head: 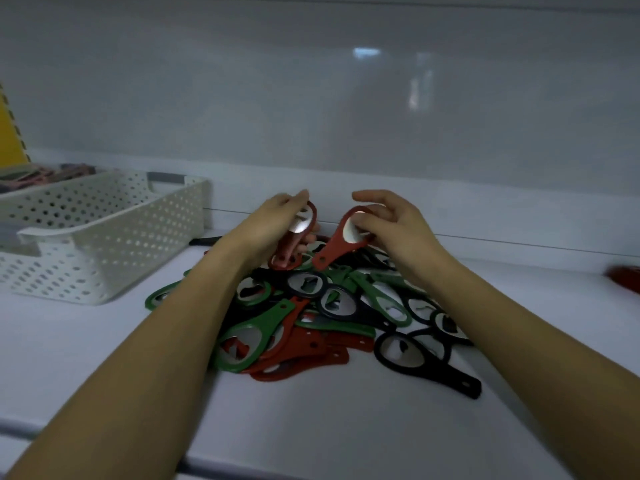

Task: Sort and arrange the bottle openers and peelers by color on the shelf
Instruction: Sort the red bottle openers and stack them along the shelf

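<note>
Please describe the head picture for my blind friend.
The left hand and right hand each hold a red bottle opener over a pile of red, green and black openers on a white shelf, beside a perforated white basket.

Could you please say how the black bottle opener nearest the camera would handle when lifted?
The black oval-headed bottle opener with a metal insert looks flat and thin, so probably stiff and light. Lying flat, it would likely slide, not roll.

Pile of openers (332, 306): was red, green, black.
Left-held opener (301, 226): was red with silver.
Right-held opener (332, 242): was red with silver.
Basket (104, 237): was white, hole-dotted.
Shelf (311, 410): was white.
Panel (10, 133): was yellow, black-striped edge.
</note>
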Demonstrator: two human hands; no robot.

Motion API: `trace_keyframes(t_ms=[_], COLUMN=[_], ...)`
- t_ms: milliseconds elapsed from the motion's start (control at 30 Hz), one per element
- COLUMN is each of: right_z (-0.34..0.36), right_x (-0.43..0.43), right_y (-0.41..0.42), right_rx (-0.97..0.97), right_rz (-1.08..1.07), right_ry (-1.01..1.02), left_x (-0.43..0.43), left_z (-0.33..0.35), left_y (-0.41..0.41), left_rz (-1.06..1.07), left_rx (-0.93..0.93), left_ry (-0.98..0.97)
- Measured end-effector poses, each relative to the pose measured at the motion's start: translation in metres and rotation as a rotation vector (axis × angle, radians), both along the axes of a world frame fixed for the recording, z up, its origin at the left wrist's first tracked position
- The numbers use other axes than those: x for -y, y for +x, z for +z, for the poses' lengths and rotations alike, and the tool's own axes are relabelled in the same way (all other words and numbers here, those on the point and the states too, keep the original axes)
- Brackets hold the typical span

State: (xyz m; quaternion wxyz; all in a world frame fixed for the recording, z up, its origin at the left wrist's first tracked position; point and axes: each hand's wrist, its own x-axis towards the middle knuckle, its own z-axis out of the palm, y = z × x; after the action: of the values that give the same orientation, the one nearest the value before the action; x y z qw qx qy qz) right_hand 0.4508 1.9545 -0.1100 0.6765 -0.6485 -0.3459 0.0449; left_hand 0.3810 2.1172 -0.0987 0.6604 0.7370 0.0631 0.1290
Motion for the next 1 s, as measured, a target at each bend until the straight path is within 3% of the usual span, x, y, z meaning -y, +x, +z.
trace_keyframes(t_ms=[100, 200, 267, 400, 433, 500, 567, 600, 767, 867, 1000], right_z=[0.002, -0.001, -0.004, -0.007, -0.009, -0.018, -0.030, -0.032, -0.027, -0.020, 0.000], right_x=[-0.015, -0.035, -0.048, -0.061, -0.063, -0.066, -0.069, -0.069, -0.059, -0.048, -0.025], right_y=[-0.006, -0.009, -0.015, -0.022, -0.021, -0.016, -0.013, -0.014, -0.007, -0.002, 0.004], right_rx=[0.165, 0.386, 0.304, -0.040, -0.035, 0.172, 0.329, 0.323, 0.065, 0.073, -0.004], right_rz=[-0.003, -0.186, -0.254, -0.129, -0.160, -0.296, -0.351, -0.337, -0.254, -0.254, 0.065], right_ry=[-0.070, -0.157, -0.099, 0.071, 0.003, -0.343, -0.674, -0.727, -0.463, -0.299, -0.132], left_x=[0.007, 0.003, -0.001, -0.009, -0.015, -0.026, -0.033, -0.034, -0.035, -0.038, -0.038], left_z=[0.004, 0.002, 0.003, 0.003, 0.002, -0.001, -0.004, -0.005, -0.005, -0.006, -0.004], left_y=[-0.004, -0.001, -0.002, -0.001, 0.002, 0.005, 0.007, 0.007, 0.005, 0.009, 0.009], left_rz=[-0.303, -0.262, -0.189, -0.044, 0.039, 0.195, 0.261, 0.267, 0.242, 0.269, 0.231], left_rx=[-0.071, 0.010, 0.059, 0.096, 0.116, 0.159, 0.180, 0.177, 0.073, 0.014, -0.025], left_ry=[-0.077, -0.088, -0.151, -0.245, -0.264, -0.279, -0.266, -0.253, -0.171, -0.112, -0.157])
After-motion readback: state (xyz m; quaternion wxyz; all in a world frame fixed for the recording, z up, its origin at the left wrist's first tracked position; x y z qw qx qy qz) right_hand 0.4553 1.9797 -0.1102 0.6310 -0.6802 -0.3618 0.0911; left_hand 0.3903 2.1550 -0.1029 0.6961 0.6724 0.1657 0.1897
